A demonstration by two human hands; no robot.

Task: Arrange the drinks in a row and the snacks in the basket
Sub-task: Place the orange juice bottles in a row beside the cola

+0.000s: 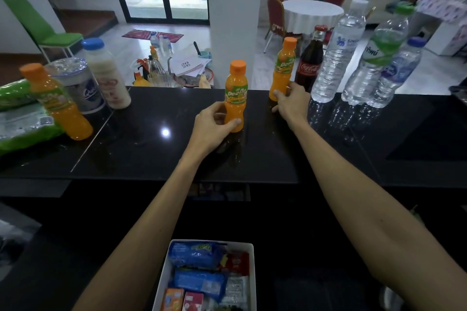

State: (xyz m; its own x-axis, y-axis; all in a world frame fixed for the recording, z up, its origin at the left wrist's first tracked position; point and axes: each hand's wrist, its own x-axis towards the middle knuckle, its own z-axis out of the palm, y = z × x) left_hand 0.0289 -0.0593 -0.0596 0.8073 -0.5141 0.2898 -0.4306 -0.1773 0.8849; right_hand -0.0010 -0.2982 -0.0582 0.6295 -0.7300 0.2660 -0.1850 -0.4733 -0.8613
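Note:
My left hand [214,126] grips an upright orange juice bottle [235,88] at the middle of the black counter. My right hand [290,102] holds the base of a second orange juice bottle [284,63], which stands beside a Coca-Cola bottle [310,63]. Three clear water bottles [338,55] [374,58] [396,76] continue the row to the right. At the left stand a third orange bottle [56,103], a foil-lidded cup [75,83] and a milky bottle with a blue cap [107,76]. A white basket [253,272] holding several snack packs sits near the bottom edge.
A green snack bag [15,118] lies at the far left of the counter [151,149]. Behind the counter a white pillar [233,7] rises, with clutter on the floor beyond. A dark recessed panel [429,144] lies at the right.

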